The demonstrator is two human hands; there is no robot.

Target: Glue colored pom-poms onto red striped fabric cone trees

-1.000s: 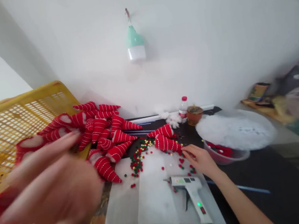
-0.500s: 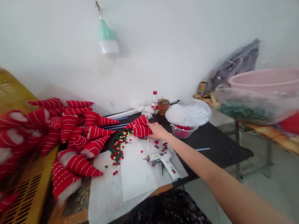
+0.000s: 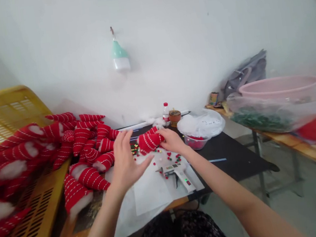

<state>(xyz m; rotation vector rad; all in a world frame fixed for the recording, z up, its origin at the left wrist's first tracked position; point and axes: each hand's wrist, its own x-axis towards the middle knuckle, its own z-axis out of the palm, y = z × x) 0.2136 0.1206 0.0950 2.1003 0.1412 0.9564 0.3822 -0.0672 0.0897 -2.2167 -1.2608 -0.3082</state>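
My right hand (image 3: pixel 172 140) grips a small red knitted hat with white dashed stripes (image 3: pixel 148 142), held just above the far part of the white paper (image 3: pixel 151 194). To the left of that hat, my left hand (image 3: pixel 126 162) is raised with thumb and fingers apart, holding nothing. Below the right hand a white glue gun (image 3: pixel 179 173) lies on the paper, its nozzle pointing left. Small red, green and yellow pompoms (image 3: pixel 134 149) are scattered behind the left hand, partly hidden by it. More red pompoms (image 3: pixel 169 154) lie near the glue gun.
Many striped red stuffed hats (image 3: pixel 90 176) are heaped at the left, some in a tipped yellow crate (image 3: pixel 47 193). A plastic tub (image 3: pixel 197 142) with white stuffing, a bottle (image 3: pixel 165 111) and a brown cup (image 3: pixel 175 118) stand at the back. Rightward, a pink basin (image 3: pixel 280 85) sits on another table.
My right hand has lifted the red hat and brought it slightly nearer. My left hand has come up from the lower left into the middle, opened. The view has tilted a little upward.
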